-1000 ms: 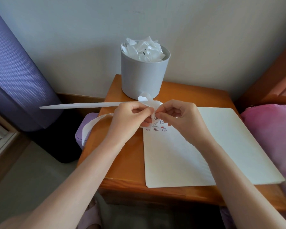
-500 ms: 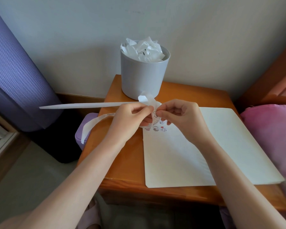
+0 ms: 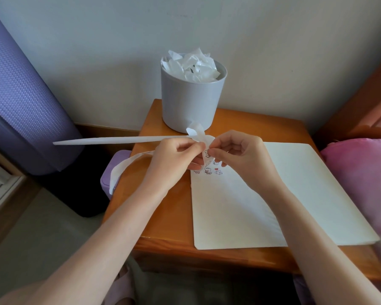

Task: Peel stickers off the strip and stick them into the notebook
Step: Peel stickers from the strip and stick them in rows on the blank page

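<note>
Far left of the frame there's a rolled purple mat (image 3: 20, 95). The long white strip (image 3: 110, 140) pokes out toward it at mid-height, with another loop of it drooping off the left edge of the desk (image 3: 163, 216). Moving right, the left hand (image 3: 174, 159) has its grip clamped on the strip near the centre of the frame, fingers curled round it. Behind the hands, top centre, a grey tub (image 3: 191, 102) is stuffed with crumpled white backing scraps.

Dead centre is a little sticker (image 3: 206, 153), and the right hand (image 3: 240, 155) has its grip pinched together on the edge of it. So I'd say we're mid-peel. Next it needs a slow pull to get it clean off the backing, then a press onto the notebook (image 3: 295, 194), which lies open at centre right. A few stickers (image 3: 208, 170) already sit at the page's upper left corner, just below the hands. A pink cushion (image 3: 361, 183) is at the far right.

Compared with a second ago, not much has changed. The hands have barely shifted, but the sticker shows more between the fingertips now.
</note>
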A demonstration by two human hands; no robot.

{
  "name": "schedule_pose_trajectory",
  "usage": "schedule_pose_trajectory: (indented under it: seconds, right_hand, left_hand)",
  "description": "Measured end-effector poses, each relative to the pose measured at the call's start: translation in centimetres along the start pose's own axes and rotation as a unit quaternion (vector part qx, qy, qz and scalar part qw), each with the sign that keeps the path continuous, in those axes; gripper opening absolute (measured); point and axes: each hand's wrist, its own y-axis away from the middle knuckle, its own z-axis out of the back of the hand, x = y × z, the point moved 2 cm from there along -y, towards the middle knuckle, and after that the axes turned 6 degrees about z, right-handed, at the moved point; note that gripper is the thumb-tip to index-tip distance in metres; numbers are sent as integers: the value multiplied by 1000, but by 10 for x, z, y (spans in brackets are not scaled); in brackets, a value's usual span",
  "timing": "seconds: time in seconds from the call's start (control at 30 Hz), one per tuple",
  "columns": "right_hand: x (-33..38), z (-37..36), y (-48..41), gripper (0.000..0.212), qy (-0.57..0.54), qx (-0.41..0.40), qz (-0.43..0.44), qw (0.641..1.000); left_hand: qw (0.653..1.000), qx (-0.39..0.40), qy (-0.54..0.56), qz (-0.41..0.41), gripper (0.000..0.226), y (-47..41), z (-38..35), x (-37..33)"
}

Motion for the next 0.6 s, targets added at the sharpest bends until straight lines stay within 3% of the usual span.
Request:
schedule_pose_trajectory:
  seconds: [0.27,0.6]
  right_hand:
    - [4,-2,3,5,66,14,51,996]
    - [8,2,-1,6,78,24,10,997]
  left_hand:
    - [1000,-23,3,17,14,0,0,1]
    - [999,-22,-18,20,13,-1,1,1]
